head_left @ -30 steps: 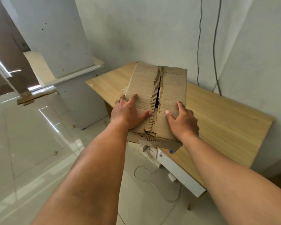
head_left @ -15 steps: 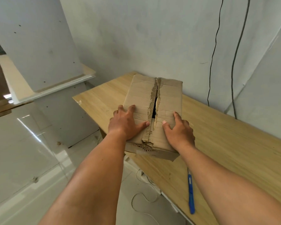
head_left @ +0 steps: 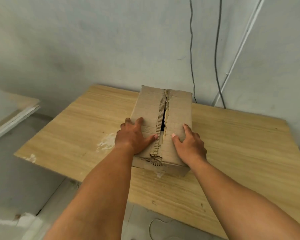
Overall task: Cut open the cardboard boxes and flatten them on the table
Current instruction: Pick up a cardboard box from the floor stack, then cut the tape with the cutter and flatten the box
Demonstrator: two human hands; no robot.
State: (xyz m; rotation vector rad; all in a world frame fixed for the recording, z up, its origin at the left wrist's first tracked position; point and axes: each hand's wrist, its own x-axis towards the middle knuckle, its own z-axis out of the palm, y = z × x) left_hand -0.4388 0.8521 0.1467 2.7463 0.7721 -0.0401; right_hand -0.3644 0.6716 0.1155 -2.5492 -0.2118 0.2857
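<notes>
1. While we press down with both palms, the cardboard box (head_left: pixel 163 125) sits on the wooden tabletop (head_left: pixel 232 144), toward its far side near the wall (head_left: pixel 111 40).
2. Its top flaps meet along a ragged centre seam, where torn edges expose the corrugated ridges and a dark narrow gap opens midway.
3. At the near end, the seam is crumpled and frayed over the front edge.
4. Our left hand (head_left: pixel 133 135) lies flat on the left flap, fingers spread, thumb reaching to the seam; it grips nothing.
5. Our right hand (head_left: pixel 189 146) lies flat on the right flap, fingers spread over the box's right edge, likewise clasping nothing.
6. Pale scuffed patches mark the tabletop left of the box, and two dark cables (head_left: pixel 191 49) hang down the wall behind.
</notes>
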